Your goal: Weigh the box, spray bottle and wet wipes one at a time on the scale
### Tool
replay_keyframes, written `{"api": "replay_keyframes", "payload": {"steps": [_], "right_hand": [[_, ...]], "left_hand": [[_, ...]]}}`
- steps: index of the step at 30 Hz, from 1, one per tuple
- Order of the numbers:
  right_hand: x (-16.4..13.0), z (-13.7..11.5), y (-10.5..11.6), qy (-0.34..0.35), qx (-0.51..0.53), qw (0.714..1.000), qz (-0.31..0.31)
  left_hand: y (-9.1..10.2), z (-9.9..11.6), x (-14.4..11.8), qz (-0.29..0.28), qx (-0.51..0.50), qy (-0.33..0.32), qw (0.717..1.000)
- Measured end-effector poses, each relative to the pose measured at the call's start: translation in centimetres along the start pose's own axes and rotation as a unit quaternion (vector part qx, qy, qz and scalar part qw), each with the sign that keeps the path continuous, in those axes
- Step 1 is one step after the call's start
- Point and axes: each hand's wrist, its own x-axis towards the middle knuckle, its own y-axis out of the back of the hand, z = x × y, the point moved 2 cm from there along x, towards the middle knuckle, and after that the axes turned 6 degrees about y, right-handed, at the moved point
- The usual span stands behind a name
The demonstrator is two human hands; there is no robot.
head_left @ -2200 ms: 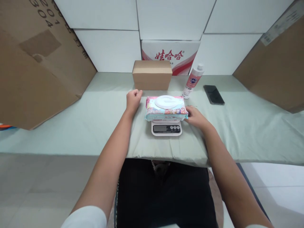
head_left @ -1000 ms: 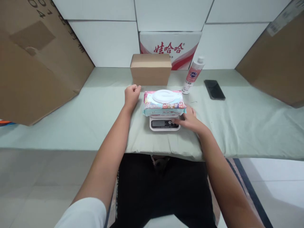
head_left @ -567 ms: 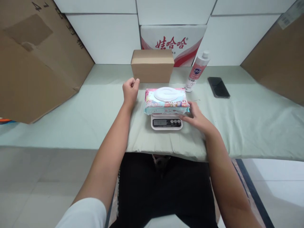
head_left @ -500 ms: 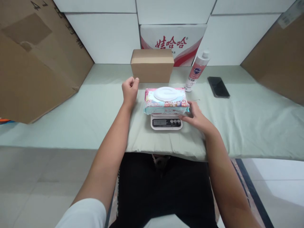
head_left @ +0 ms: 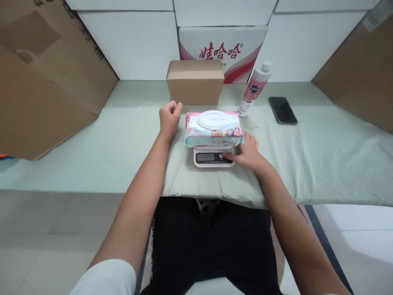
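At the frame's centre a wet-wipes pack (head_left: pixel 214 128) lies on a small digital scale (head_left: pixel 213 157). The right hand (head_left: pixel 246 153) rests at the scale's right edge, fingers loosely curled, one fingertip on its buttons. The left hand (head_left: pixel 169 116), a closed fist holding nothing, sits on the pale green tablecloth (head_left: pixel 307 155) just left of the pack.

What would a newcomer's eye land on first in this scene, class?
Probably the bright pack of wet wipes lying on a small white kitchen scale at the table's middle. The right hand touches the scale's buttons, while the left hand rests in a fist beside the pack.
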Motion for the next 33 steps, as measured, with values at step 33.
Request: {"api": "replay_keyframes", "payload": {"steps": [33], "right_hand": [[-1.1,-0.8,-1.6,0.061,-0.096,0.993,-0.012]], "left_hand": [[-0.7,-0.4,0.0,-0.030,0.028,0.072,0.997]]}}
